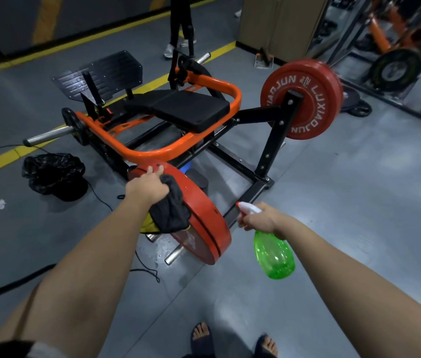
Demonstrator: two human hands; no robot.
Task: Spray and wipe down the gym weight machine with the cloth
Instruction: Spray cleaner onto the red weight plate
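The weight machine has an orange tube frame (178, 148), a black seat pad (191, 109) and black steel legs. A red weight plate (204, 215) hangs on its near sleeve. My left hand (150, 186) grips a dark grey cloth (170, 213) with a yellow edge and holds it against this near plate's rim. My right hand (258, 218) grips the neck of a green spray bottle (274, 254) with a white and red trigger head, just right of the plate. A second red plate (305, 99) sits on the far right sleeve.
A black plastic bag (54, 174) lies on the grey floor left of the machine, with thin cables around it. Yellow floor lines run behind. A mirror wall (390, 47) stands at the back right. Someone's legs (178, 34) stand behind the machine. My sandalled feet (232, 339) are below.
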